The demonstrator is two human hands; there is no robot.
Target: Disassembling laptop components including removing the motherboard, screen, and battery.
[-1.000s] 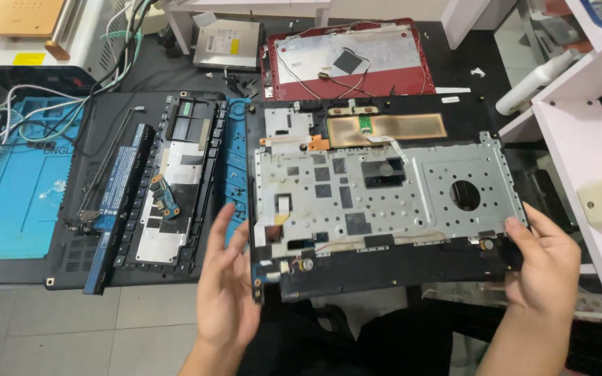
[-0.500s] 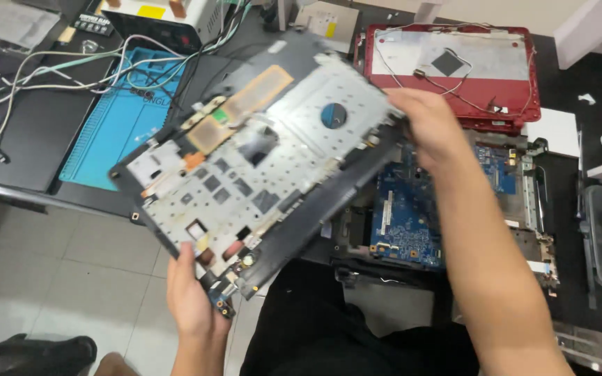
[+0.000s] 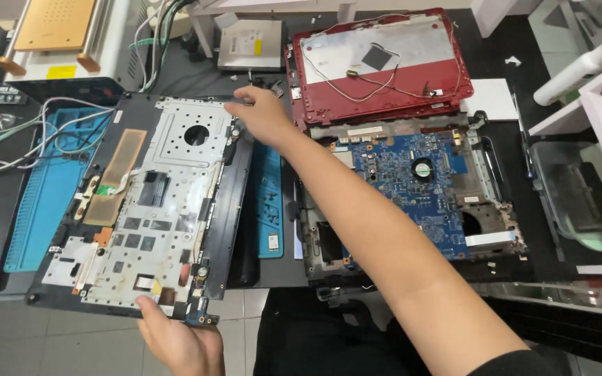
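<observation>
The laptop top cover (image 3: 155, 209), swung left off the exposed blue motherboard (image 3: 412, 188), is now gripped by closed fingers of the left hand (image 3: 175, 341) and right hand (image 3: 263, 115)

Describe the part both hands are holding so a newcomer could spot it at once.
Start at the blue mat on the left of the bench. Lying over it is the laptop top cover, gripped by the left hand and right hand. Unlike the red lid and blue circuit board, it is black with a silver metal plate.

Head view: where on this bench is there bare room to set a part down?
Little. Free patches: the blue mat left of the palmrest, and the white sheet right of the red lid. The middle is crowded by the motherboard base; cables clutter far left.
</observation>
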